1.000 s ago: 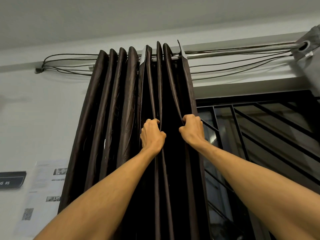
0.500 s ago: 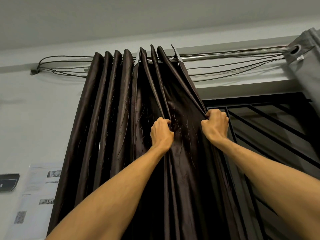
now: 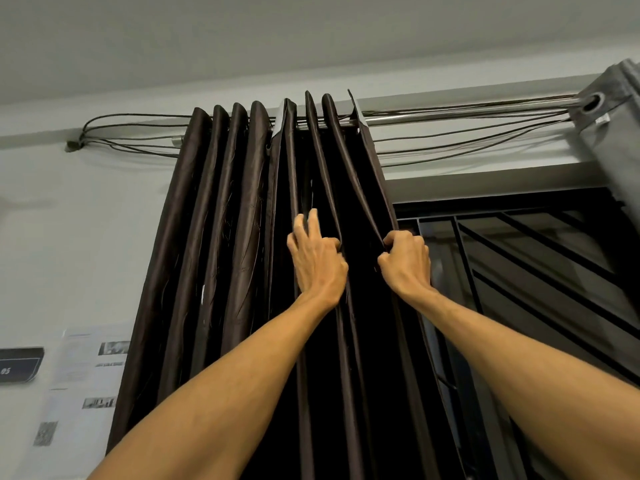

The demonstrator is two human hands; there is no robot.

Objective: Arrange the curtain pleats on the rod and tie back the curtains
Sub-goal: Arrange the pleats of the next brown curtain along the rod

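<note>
Dark brown curtain (image 3: 235, 237): woven cloth with a satin sheen on the outer folds, finely creased and streaked; the lining strip at its top hem looks pale and matt. Rod (image 3: 450, 116): bare metal, polished, with a bright highlight along its length. Cords (image 3: 467, 144) strung beside the rod: thin, dark, dull. Grey curtain (image 3: 620, 150) at your upper right: heavier cloth, matt and smooth, its eyelet (image 3: 593, 102) rimmed in what looks like metal. Window grille (image 3: 554, 247): black bars, painted look, low gloss. Wall (image 3: 86, 220): pale, smooth, matt. Sheets (image 3: 86, 368) at your lower left: printed paper, flat finish. Dark plaque (image 3: 20, 363) beside them: smooth, slightly glossy; you cannot tell its material.
</note>
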